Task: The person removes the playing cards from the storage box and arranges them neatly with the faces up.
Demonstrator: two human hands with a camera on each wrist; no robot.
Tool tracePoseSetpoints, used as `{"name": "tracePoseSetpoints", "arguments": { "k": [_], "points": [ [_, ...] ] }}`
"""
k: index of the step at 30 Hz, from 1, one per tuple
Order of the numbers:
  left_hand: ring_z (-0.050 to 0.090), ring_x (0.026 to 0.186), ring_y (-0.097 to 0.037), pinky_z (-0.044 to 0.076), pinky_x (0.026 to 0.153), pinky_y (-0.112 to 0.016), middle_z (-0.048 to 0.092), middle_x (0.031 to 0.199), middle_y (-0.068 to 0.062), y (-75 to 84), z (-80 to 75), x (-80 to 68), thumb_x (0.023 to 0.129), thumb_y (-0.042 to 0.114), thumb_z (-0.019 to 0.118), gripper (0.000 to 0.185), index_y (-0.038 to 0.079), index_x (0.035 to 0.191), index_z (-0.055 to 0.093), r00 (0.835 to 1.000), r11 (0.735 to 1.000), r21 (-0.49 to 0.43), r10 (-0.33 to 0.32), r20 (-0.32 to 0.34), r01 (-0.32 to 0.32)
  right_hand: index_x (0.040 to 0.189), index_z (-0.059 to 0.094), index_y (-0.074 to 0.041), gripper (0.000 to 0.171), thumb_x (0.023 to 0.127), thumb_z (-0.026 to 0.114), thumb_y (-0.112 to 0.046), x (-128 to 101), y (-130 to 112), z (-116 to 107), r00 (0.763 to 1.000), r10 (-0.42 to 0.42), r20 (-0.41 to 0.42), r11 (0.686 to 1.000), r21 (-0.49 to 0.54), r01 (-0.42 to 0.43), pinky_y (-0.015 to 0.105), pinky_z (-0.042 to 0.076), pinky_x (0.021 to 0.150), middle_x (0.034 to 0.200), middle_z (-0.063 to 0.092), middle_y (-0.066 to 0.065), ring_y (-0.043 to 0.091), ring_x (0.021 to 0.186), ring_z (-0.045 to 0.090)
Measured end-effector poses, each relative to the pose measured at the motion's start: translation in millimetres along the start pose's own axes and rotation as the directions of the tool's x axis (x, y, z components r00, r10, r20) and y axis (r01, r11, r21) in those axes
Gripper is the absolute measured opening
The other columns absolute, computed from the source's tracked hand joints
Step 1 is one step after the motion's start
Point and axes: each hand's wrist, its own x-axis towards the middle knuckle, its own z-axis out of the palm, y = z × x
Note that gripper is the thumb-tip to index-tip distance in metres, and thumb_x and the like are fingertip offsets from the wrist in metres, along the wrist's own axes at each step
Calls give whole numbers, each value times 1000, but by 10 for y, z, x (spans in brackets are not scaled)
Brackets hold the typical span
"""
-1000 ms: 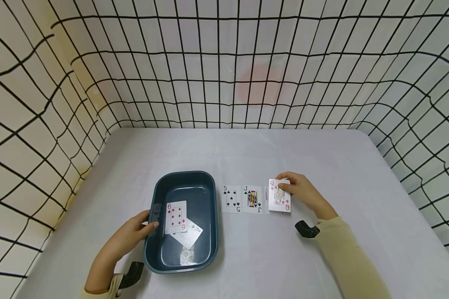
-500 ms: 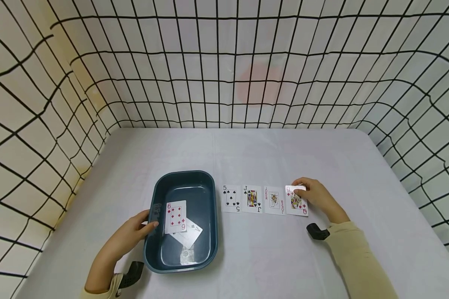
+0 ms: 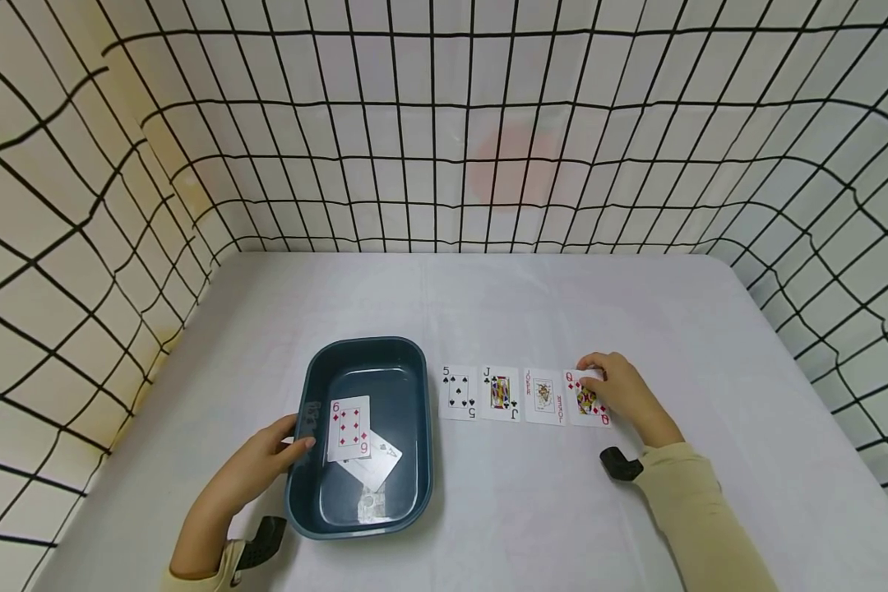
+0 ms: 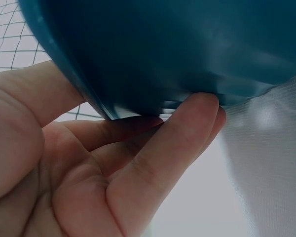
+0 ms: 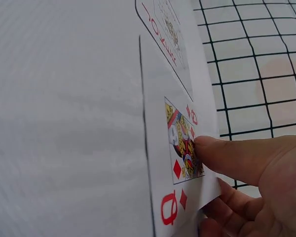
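Your right hand (image 3: 619, 385) has the queen of diamonds (image 3: 586, 404), thumb on its face, fingers curled behind its outer edge; card is right of centre in the lower half of the head frame, last in the row after the five of spades (image 3: 458, 393), the jack (image 3: 500, 393) and the joker (image 3: 543, 396). Can't tell whether queen and joker overlap or just meet. Your left hand (image 3: 266, 459) grips the left rim of the blue tray (image 3: 400, 395), left of centre, thumb over the lip, fingers against the outer wall. Handling, my read: cards weigh next to nothing, springy, likely slick; they'll bend before they break, and a hard pinch could crease one. Keep it light, thumb near the edge, clear of the joker. Flat cards on the white worktop (image 3: 525, 510) probably want an edge tipped up first; the cloth looks soft enough to let a fingertip under. In the tray, the six of diamonds (image 3: 349, 427) lies partly over another card (image 3: 380, 467); take the six by its upper edge so the lower one doesn't drag. Tray looks stiff, moulded plastic, light; rim is your hold.
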Motion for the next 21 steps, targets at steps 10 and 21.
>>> {"name": "tracePoseSetpoints", "arguments": {
  "k": [10, 21],
  "points": [
    [52, 102, -39, 49, 75, -45, 43, 126, -27, -2, 5, -2, 91, 25, 54, 55, -5, 132, 35, 1000, 1000, 5, -1, -4, 1, 93, 58, -2, 12, 82, 63, -4, 7, -44, -8, 1000, -19, -12, 999, -26, 19, 33, 31, 61, 79, 42, 11, 24, 74, 39],
    [52, 103, -40, 49, 75, -45, 42, 127, -28, -1, 1, -7, 91, 25, 54, 55, -6, 132, 34, 1000, 1000, -2, 2, -1, -2, 102, 55, 1, 19, 88, 57, -12, 86, -373, -51, 999, -45, -21, 998, 36, 45, 40, 39, 74, 91, 48, 14, 28, 85, 45]
  ]
}}
